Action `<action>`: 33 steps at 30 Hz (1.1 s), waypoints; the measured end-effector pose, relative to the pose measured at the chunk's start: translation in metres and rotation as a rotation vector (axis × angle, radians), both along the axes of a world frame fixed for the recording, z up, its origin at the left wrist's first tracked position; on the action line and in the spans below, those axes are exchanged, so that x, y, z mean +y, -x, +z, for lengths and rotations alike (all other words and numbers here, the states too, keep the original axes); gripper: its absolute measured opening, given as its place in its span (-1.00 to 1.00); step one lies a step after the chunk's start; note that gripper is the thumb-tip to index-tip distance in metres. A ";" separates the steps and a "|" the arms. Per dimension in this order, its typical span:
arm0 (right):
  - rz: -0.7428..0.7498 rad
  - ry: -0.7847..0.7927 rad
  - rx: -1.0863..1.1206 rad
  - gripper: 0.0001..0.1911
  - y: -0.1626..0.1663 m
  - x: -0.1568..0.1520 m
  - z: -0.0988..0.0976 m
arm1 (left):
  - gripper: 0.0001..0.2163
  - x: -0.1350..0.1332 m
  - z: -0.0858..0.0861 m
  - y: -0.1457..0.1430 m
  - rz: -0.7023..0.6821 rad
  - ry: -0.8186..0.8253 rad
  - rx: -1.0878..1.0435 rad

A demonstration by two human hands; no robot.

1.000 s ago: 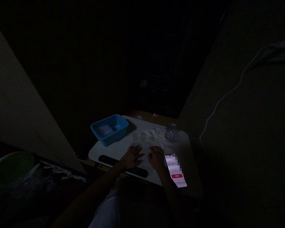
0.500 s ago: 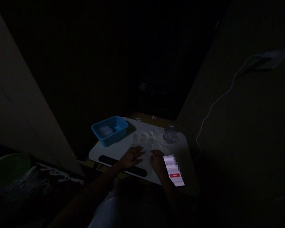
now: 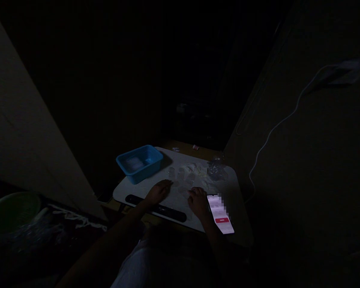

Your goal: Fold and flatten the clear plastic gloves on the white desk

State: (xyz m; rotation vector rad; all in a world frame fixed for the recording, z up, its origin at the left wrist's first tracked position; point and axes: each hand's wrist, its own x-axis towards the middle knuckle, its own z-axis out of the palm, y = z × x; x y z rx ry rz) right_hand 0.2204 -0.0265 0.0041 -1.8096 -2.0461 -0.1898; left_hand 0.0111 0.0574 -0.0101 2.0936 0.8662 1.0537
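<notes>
In the dim light, several small clear plastic pieces lie on a white table. My left hand is at their near left, its fingers drawn together, tips close to one of the pieces; whether anything is between them is too dark to see. On the other side, my right hand is closed with bent fingers, thumb side at the edge of a clear plastic piece that it seems to grip. Beside the right hand lies a lit phone.
A blue basin with something pale inside stands at the table's back left. Crumpled pale wrapping and a clear plastic bag lie at the back right. A dark slot runs along the front. A white cable hangs at right.
My left hand has drawn back to the left from the middle, and its spread fingers have come together. The right hand has barely moved, its fingers a little more curled.
</notes>
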 end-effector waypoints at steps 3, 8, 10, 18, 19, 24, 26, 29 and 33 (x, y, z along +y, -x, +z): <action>0.023 0.000 0.005 -0.67 -0.001 -0.001 0.002 | -0.69 -0.003 -0.001 0.001 -0.006 -0.258 0.282; 0.124 0.012 0.015 -0.59 -0.003 -0.002 0.000 | -0.69 -0.006 -0.006 0.000 0.006 -0.366 0.404; 0.156 0.013 0.017 -0.58 -0.003 -0.002 -0.001 | -0.69 -0.007 -0.004 0.002 0.027 -0.328 0.361; 0.264 0.064 -0.022 -0.54 -0.011 -0.015 -0.004 | -0.56 -0.023 0.009 0.036 -0.154 -0.259 0.540; 0.277 0.081 -0.035 -0.55 -0.012 -0.018 -0.004 | -0.52 -0.026 0.009 0.041 -0.192 -0.273 0.612; 0.302 0.171 -0.067 -0.57 -0.016 -0.031 -0.002 | -0.30 -0.040 0.009 0.056 -0.271 -0.341 0.789; 0.318 0.207 -0.067 -0.56 -0.017 -0.036 0.002 | -0.26 -0.044 0.010 0.057 -0.282 -0.373 0.813; 0.356 0.251 -0.082 -0.47 -0.019 -0.042 0.007 | -0.31 -0.050 0.011 0.058 -0.273 -0.421 0.828; 0.392 0.305 -0.129 -0.29 -0.022 -0.052 0.008 | -0.46 -0.060 0.012 0.058 -0.288 -0.451 0.792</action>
